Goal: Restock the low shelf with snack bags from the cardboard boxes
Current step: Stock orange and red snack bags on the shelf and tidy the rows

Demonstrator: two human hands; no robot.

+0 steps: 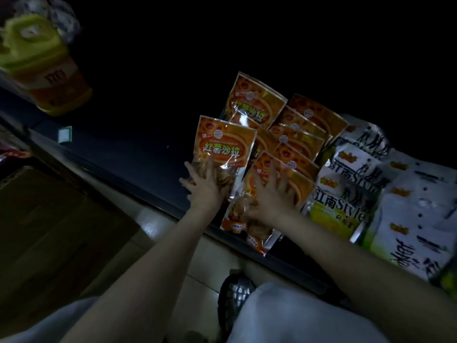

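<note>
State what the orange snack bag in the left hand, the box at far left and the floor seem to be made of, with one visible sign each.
Orange snack bag: glossy plastic film, probably; it glints, and a clear lower part shows the snacks. The left hand grips it there.
Box: brown, matt, likely cardboard; too dark to be sure.
Floor: pale, shiny tile, judging by joint lines and reflections.

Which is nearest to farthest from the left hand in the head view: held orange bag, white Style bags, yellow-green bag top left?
1. Held orange bag: gripped by the left hand.
2. White Style bags: right, on the shelf.
3. Yellow-green bag: far top left.
</note>
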